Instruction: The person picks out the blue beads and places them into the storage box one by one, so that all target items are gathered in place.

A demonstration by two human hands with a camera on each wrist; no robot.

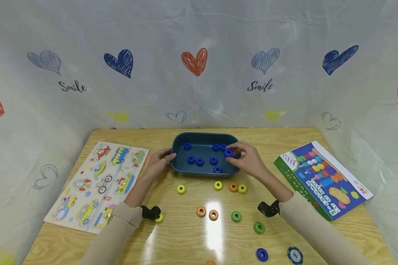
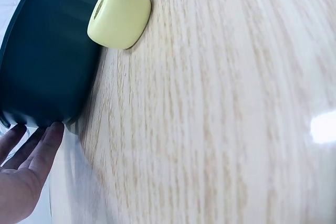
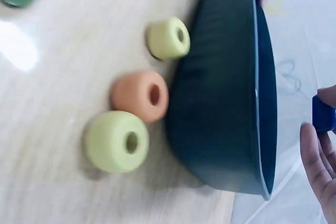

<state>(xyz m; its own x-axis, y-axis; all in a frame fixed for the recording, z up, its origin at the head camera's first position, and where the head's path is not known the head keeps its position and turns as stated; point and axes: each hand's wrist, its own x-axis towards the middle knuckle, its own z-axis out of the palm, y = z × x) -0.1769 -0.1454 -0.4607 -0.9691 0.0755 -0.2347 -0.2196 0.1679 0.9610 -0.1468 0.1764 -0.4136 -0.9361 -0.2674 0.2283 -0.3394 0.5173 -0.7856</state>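
Note:
A dark teal plastic bin (image 1: 199,173) stands at the back of the table with several blue beads (image 1: 200,161) inside. My right hand (image 1: 248,158) pinches another blue bead (image 1: 228,152) between thumb and fingers, over the bin's right end. In the right wrist view this pinched bead (image 3: 324,114) shows beyond the rim. At the opposite end, my left hand (image 1: 160,161) touches the bin's outer wall. Its extended fingers (image 2: 47,148) rest against that wall in the left wrist view. Close to the bin's front lie yellow beads (image 1: 217,185) and an orange bead (image 1: 233,187).
Orange (image 1: 201,211), green (image 1: 236,216) and yellow beads lie about the wooden table (image 1: 185,235). A blue bead (image 1: 262,254) and a poker chip (image 1: 295,255) are at the front right. A vehicle puzzle board (image 1: 96,184) lies left, a bead-set box (image 1: 321,180) right.

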